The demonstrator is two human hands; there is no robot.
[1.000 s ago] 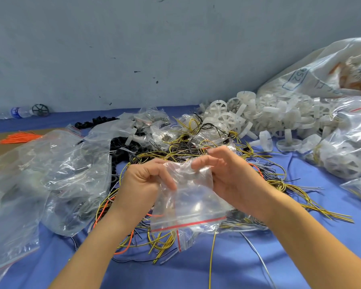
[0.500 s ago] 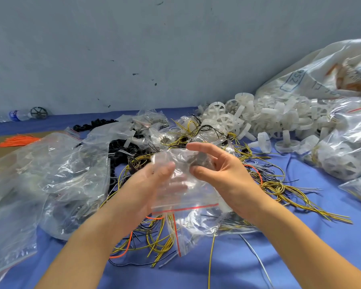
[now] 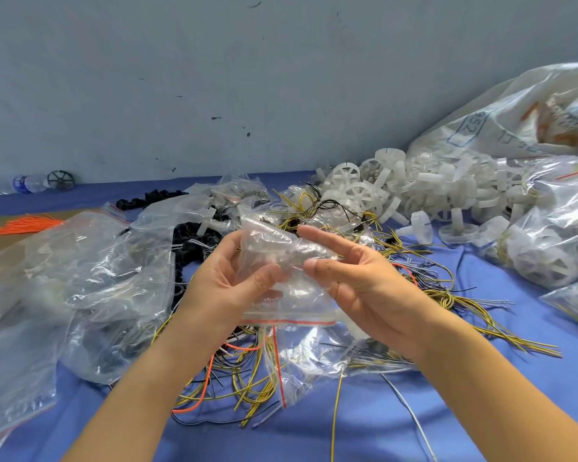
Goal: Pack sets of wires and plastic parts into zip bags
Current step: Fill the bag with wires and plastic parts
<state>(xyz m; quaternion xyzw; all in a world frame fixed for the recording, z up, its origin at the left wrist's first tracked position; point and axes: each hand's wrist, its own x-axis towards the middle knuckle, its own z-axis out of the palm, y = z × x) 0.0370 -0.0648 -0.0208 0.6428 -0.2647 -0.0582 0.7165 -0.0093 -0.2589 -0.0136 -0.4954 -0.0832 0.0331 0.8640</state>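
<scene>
**A one-sided hold on a slick bag above a tangle**

We held the small zip bag (image 3: 281, 258) in the air between both hands, just above the tangle of wires (image 3: 247, 378) on the blue cloth (image 3: 371, 435). Its red-striped mouth pointed down toward us and looked flat. We could not tell whether anything was inside. The left hand (image 3: 227, 281) pinched the bag, thumb on the front and fingers behind the film. The right hand (image 3: 361, 288) was largely open, fingers straight and spread, with only the thumb tip touching the bag's right edge.

We judged the hold to be the first weak spot. With one pinch carrying thin, slick film, the bag could slide free and land among the other clear bags (image 3: 80, 278) at the left, where it would be hard to tell apart.

The mouth was the second. Facing downward, it would let anything put in before turning fall straight out, and the two film layers could cling together and resist parting.

The wires were the third. Yellow, black and orange strands were knotted over each other, so pulling one would likely drag its neighbours along and spoil the set's count. It could also sweep into the white plastic wheels (image 3: 414, 201) heaped behind them. Bare wire ends could prick the film as well.
</scene>
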